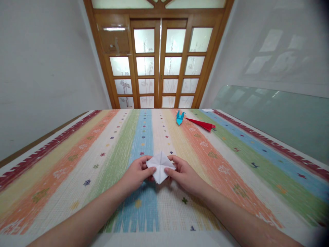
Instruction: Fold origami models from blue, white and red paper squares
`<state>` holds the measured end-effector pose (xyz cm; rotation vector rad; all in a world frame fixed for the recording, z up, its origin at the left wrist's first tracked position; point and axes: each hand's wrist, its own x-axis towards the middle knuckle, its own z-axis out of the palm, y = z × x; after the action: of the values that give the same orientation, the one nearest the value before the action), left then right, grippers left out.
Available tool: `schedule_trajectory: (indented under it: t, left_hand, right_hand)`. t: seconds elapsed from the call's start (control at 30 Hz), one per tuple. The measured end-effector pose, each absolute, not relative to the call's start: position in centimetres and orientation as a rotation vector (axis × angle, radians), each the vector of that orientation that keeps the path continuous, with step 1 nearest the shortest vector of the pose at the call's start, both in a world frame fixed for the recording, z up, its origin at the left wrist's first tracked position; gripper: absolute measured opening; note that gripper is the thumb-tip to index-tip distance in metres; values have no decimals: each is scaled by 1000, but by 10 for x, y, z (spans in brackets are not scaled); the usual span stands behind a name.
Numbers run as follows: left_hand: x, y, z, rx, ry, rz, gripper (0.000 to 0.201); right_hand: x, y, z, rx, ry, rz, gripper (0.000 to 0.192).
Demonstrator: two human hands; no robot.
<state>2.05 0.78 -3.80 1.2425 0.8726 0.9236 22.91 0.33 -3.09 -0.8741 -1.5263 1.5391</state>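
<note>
White paper (160, 166), folded into a creased diamond, sits between our two hands just above the striped cloth (77, 164). Our left hand (137, 174) pinches its left corner, thumb on top and fingers curled behind. Our right hand (183, 174) pinches the right corner the same way, so both hands are closed on the sheet. We hold it near the middle of the table, over the blue stripe. Farther away, near the far edge of the cloth, we see a small blue paper bird (179, 117) and, just beside it to the right, a long red folded paper (202, 124) lying flat. Beyond the table stands a wooden door (159, 58) with frosted panes.
</note>
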Motion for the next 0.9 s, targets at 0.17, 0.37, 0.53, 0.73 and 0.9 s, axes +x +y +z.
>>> schedule_trajectory:
  t: [0.17,0.37,0.53,0.73,0.9]
  left_hand:
    - [24,4,-34,1195,862,990,45]
    - [23,0,-28,1137,882,949,22]
    - [20,1,-32,1104,821,904,19]
    - [20,5,-41,1334,905,1000,26]
    - [17,9,-45,1408,942,1054,34]
  right_hand:
    - [228,3,-35,-871,-1432,1599,29]
    - [228,-1,-29,-908,-1346,1702,12]
    - [231,1,-27,-945,-1445,1579,9]
    - [229,-1,-31,-963,-1595,1460,15]
    - [227,-3,-32,-867,-1496,1562,32]
